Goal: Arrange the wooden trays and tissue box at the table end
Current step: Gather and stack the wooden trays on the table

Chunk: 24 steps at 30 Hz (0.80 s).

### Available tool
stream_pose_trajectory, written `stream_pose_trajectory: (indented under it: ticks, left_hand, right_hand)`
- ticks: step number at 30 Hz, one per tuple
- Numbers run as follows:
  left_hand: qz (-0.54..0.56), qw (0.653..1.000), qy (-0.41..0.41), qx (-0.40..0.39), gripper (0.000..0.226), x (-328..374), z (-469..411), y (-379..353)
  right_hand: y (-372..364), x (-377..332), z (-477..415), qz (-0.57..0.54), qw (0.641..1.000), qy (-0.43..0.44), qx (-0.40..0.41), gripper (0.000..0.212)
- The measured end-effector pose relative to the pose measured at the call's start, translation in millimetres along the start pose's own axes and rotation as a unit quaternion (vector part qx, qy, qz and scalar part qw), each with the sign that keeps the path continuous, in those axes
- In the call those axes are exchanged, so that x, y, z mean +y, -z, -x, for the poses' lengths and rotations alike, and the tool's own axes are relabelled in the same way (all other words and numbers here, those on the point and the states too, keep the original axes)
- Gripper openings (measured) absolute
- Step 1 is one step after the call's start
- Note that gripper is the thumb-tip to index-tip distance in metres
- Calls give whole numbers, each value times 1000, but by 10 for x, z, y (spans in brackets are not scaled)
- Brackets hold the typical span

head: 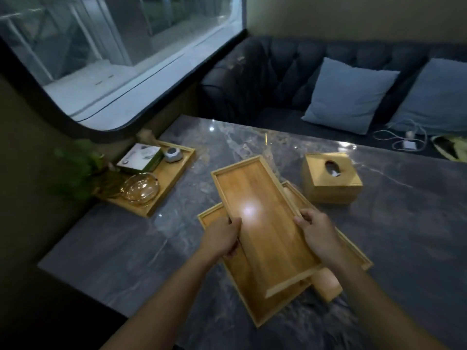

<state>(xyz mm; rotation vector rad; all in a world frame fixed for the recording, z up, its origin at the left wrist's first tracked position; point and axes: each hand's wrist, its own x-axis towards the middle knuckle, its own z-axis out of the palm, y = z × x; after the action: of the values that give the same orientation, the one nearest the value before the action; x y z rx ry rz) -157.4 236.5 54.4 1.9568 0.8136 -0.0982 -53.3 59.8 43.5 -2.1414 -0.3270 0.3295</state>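
**Both hands hold the top wooden tray above the stack**

On the grey marble table point(379, 248), the left hand point(222, 237) and the right hand point(317, 232) each grip a long side of the top wooden tray point(262, 221), fingers curled over the rim. The tray is tilted, its far end raised toward the middle of the table, and its floor is bare with a bright light glare on it.

Beneath it, near the table's near edge, lie two more wooden trays at crossing angles: the lower-left tray point(242, 279), whose corner points to the near edge, and the lower-right tray point(353, 251), which sticks out to the right under the held one.

The wooden tissue box point(331, 180) stands apart from the stack, toward the far edge, just beyond the right tray's far end, with tissue showing in its oval slot.

At the table's left end, against the wall, a serving tray point(174, 178) carries a glass bowl point(141, 188), a boxed item point(139, 157) and a small round grey object point(172, 154). A green plant point(75, 170) stands at that left corner.
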Motion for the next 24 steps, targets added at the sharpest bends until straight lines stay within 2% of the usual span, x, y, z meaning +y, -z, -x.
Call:
stream_pose_trajectory:
  ticks: [5,10,21,24]
  left_hand:
    - [-48,998,37,11,46,-369,78,-29]
    - [-95,992,79,15,47,-589,82,-155]
    - [-104,993,58,-4,49,-757,133,-203]
    - [-99,994,43,4,47,-781,147,-164]
  right_hand:
    - [-275,71,43,119,992,-11,-49,18]
    - [-391,143,154,211,977,16,-15,22]
    - [-519,261,191,204,977,27,-52,21]
    - [-499,265,230,187,981,33,-38,17]
